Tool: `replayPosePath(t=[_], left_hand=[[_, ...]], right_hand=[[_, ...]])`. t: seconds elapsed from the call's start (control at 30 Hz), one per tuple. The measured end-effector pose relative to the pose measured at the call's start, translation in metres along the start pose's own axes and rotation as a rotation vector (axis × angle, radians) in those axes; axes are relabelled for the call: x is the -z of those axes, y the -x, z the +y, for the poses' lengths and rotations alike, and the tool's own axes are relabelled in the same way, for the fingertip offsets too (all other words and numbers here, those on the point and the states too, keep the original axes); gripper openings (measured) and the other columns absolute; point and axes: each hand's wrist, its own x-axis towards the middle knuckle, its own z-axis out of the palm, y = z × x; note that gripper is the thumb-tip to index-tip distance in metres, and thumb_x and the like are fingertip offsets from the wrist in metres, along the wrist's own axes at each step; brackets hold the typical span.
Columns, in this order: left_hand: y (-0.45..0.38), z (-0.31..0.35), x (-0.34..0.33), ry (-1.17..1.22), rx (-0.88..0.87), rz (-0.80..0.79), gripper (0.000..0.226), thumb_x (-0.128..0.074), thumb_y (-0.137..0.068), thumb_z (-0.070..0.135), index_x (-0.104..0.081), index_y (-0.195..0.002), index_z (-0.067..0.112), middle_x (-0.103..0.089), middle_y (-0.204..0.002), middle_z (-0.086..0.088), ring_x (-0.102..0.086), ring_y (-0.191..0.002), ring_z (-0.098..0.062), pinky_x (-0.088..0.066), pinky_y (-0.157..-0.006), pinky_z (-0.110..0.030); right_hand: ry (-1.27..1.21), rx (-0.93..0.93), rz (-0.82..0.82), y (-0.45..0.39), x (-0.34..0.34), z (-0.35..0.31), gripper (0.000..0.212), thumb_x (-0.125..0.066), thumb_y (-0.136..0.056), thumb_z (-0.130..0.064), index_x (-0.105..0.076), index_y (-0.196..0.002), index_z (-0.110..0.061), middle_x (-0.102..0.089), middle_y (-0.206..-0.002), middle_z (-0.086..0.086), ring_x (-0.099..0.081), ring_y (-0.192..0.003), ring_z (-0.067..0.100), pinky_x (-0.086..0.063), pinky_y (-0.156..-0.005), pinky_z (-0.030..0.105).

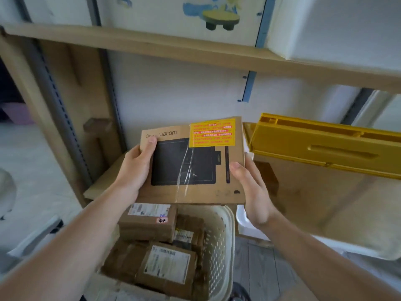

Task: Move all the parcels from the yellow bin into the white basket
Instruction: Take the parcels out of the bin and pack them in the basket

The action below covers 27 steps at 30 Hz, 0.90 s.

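A flat brown cardboard parcel (pixel 193 161), printed with a black tablet and bearing a yellow sticker, is held level above the white basket (pixel 219 242). My left hand (pixel 134 168) grips its left edge with the thumb on top. My right hand (pixel 253 192) holds its right edge, thumb on the front face. The perforated white basket below contains several taped brown parcels (pixel 149 222) with shipping labels. The yellow bin (pixel 325 146) stands on the shelf to the right; its inside is hidden from this angle.
A wooden shelf board (pixel 152 46) runs overhead, and a wooden shelf side panel (pixel 54 88) with a metal upright stands at the left. A large cardboard box (pixel 325 203) sits below the yellow bin. Grey plank floor (pixel 260 268) shows right of the basket.
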Motion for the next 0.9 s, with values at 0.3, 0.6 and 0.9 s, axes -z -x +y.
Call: replayPosePath(t=[0.3,0.6,0.9], left_hand=[[-0.04,-0.02,0.064,-0.029,0.065,0.222,0.042,-0.054,-0.099,0.059,-0.07,-0.121,0.027,-0.073,-0.109,0.017,-0.065,-0.111,-0.011,-0.045,-0.107,-0.038],[-0.049,-0.037,0.019,-0.105,-0.011,0.181,0.045,-0.043,-0.109,0.04,-0.039,-0.152,0.028,-0.058,-0.131,0.005,-0.052,-0.127,-0.017,-0.039,-0.106,-0.032],[-0.051,-0.044,-0.02,0.204,0.079,-0.028,0.094,-0.052,-0.077,0.092,-0.047,-0.148,0.031,-0.051,-0.152,-0.014,-0.048,-0.141,-0.04,-0.032,-0.118,-0.065]], right_hand=[[0.078,-0.042,-0.134,-0.078,-0.056,0.019,0.043,-0.051,-0.094,-0.042,-0.058,-0.12,-0.008,-0.066,-0.119,0.019,-0.067,-0.097,0.011,-0.056,-0.075,0.021],[-0.304,-0.388,-0.527,-0.077,-0.071,0.024,0.093,-0.059,-0.068,-0.073,-0.044,-0.151,-0.034,-0.07,-0.133,0.002,-0.072,-0.111,0.022,-0.063,-0.075,0.04],[-0.182,-0.321,-0.484,-0.081,-0.068,0.046,0.071,-0.029,-0.089,-0.085,-0.049,-0.145,-0.046,-0.065,-0.136,-0.014,-0.059,-0.128,0.008,-0.056,-0.094,0.029]])
